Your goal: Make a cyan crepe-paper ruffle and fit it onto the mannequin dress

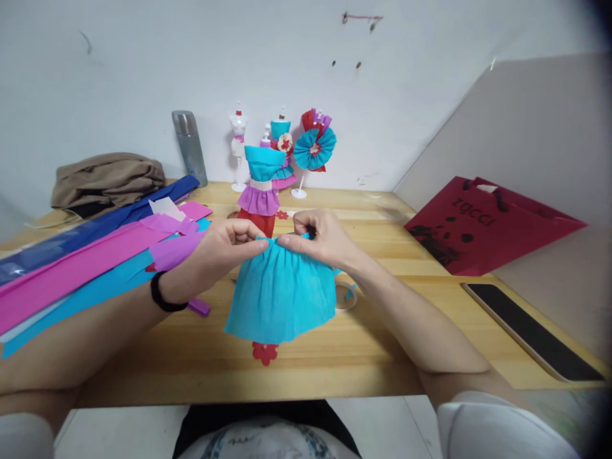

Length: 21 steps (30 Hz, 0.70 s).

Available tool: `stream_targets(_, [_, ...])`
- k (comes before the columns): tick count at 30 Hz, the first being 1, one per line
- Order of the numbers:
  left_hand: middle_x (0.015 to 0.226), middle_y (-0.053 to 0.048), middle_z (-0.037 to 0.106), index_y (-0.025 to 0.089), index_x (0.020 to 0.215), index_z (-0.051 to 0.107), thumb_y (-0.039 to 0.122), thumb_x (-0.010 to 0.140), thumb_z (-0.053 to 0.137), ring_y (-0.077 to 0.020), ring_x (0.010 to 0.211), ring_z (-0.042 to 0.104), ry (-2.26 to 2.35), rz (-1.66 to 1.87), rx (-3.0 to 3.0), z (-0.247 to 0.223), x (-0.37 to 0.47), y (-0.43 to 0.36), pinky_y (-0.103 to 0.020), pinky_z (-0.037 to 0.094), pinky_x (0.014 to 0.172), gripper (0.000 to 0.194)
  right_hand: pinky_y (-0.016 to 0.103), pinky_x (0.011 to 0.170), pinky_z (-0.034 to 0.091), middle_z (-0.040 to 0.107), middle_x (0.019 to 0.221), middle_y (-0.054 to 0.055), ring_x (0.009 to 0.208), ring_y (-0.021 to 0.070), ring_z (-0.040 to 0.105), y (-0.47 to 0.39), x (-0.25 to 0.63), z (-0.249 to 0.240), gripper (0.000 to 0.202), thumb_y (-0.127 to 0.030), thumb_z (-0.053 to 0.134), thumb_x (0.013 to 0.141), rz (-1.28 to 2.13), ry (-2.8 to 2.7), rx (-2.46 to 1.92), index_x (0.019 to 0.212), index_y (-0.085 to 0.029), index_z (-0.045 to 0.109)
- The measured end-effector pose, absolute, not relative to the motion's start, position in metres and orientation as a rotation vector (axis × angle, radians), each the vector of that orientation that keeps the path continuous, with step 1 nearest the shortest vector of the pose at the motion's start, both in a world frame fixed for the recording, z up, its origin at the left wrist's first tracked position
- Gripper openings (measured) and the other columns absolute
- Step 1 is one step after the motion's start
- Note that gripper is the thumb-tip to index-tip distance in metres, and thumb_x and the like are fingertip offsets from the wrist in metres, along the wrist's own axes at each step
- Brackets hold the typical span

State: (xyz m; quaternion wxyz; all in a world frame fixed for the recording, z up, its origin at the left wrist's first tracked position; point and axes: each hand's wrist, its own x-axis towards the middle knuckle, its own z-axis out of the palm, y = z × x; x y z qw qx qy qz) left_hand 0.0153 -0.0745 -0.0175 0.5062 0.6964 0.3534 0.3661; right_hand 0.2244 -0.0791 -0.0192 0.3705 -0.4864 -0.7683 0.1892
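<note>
A piece of turquoise crepe paper (284, 296), gathered into pleats along its top edge, hangs like a small skirt above the table. My left hand (234, 239) pinches its gathered edge between thumb and fingers. Close beside it, my right hand (320, 239) grips the same edge, thumb on top. Behind my hands stands a small dress form in a turquoise top (262, 164), pale waistband and purple ruffle (259, 200), with red below. Under the paper's lower edge a red flower cutout (264, 353) shows in part. A tape roll (345, 297) is partly covered at the right.
Strips of pink crepe paper (90, 260) and other colours lie at the left, near a brown cloth (108, 178) and a grey bottle (189, 146). Several small dress forms stand by the wall, one with a blue paper flower (314, 149). Rightward are a red bag (482, 226) and a dark flat panel (530, 331).
</note>
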Motion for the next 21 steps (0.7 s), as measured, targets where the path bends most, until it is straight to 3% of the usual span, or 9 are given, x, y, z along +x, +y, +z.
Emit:
stream_targets(5, [0.059,0.003,0.059,0.017,0.071,0.064,0.038,0.068,0.074,-0.0092,0.052,0.049,0.873,0.879,1.606,-0.018,0.015,-0.073,-0.021,0.036,0.047,0.024,0.030,0.054,0.019,0.029,0.056,-0.005,0.055,0.0098,0.028,-0.076,0.231,-0.017,0.059,-0.072,0.053,0.080,0.617,-2.028,-1.159,0.055,-0.022,0.031])
stream_targets(10, [0.058,0.003,0.059,0.016,0.071,0.064,0.036,0.068,0.075,-0.0085,0.052,0.048,0.859,0.885,1.603,-0.019,0.015,-0.073,-0.021,0.037,0.048,0.022,0.029,0.056,0.021,0.031,0.056,-0.006,0.057,0.0102,0.030,-0.077,0.229,-0.017,0.047,-0.055,0.063,0.077,0.603,-2.047,-1.191,0.057,-0.022,0.035])
stream_targets(16, [0.062,0.002,0.060,0.015,0.072,0.065,0.034,0.068,0.074,-0.0092,0.055,0.051,0.900,0.928,1.627,-0.017,0.012,-0.069,-0.021,0.040,0.051,0.021,0.029,0.054,0.025,0.034,0.058,-0.004,0.056,0.0109,0.034,-0.077,0.235,-0.013,0.050,-0.061,0.053,0.084,0.773,-2.046,-1.059,0.057,-0.022,0.037])
stream_targets(21, [0.062,0.001,0.060,0.015,0.071,0.065,0.036,0.071,0.075,-0.0094,0.056,0.051,0.901,0.961,1.617,-0.014,0.007,-0.066,-0.021,0.040,0.051,0.023,0.032,0.057,0.035,0.047,0.059,0.001,0.058,0.0159,0.046,-0.080,0.248,-0.002,0.031,-0.043,0.051,0.087,0.848,-1.893,-1.069,0.066,-0.021,0.054])
